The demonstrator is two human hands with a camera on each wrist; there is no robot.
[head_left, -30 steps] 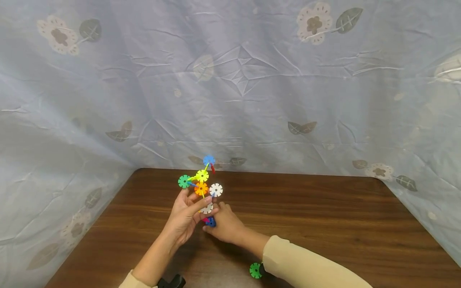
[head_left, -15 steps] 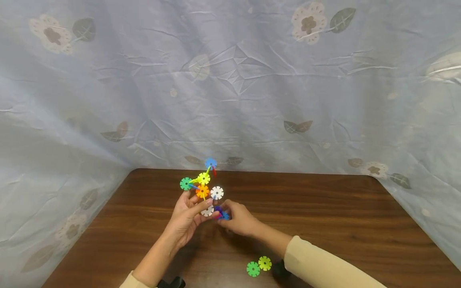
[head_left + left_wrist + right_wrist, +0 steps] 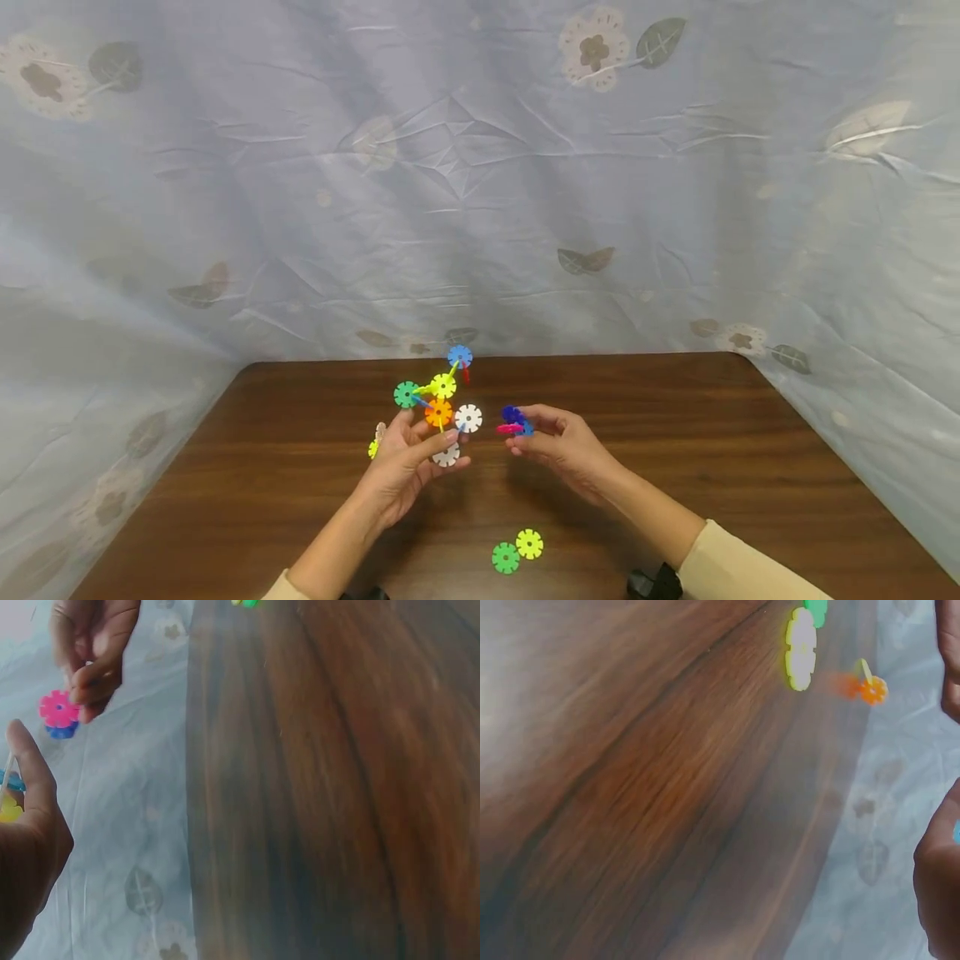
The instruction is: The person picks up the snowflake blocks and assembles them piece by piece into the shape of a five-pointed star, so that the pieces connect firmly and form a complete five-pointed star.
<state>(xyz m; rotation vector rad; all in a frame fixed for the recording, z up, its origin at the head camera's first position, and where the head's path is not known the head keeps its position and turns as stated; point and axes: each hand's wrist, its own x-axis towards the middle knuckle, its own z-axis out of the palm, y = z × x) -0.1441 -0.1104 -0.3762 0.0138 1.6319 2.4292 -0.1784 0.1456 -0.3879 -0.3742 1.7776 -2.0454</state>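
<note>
At far left, a pale disc [image 3: 381,431] and a lemon-yellow disc [image 3: 373,448] are peeking out beside the back of my left hand [image 3: 405,465]; whether they are joined to anything, I cannot tell. That hand is holding up a cluster of notched discs [image 3: 441,403] above the table [image 3: 675,467], thumb curling across the lower white disc [image 3: 447,455], other fingers spreading behind. Across the cluster, a teal disc [image 3: 406,392] is sitting leftmost, then an orange disc [image 3: 433,412] with a yellow disc [image 3: 443,384] above it, then a light-blue disc [image 3: 460,356] topping everything, a red disc [image 3: 467,374] hanging edge-on below it, and an upper white disc [image 3: 463,413] to the right. Nearer me, a green disc [image 3: 505,551] and a yellow-green disc [image 3: 529,537] are lying side by side on the wood. Past a gap, a small bunch of discs [image 3: 519,427], dark blue, pink and mid blue, is standing clear of the cluster; my right hand [image 3: 573,446] is pinching it between thumb and fingertips, nearly closed. Further right, a black strap [image 3: 654,583] is showing by my cream sleeve [image 3: 742,567]. Behind, a flowered curtain [image 3: 465,225] is hanging creased.
</note>
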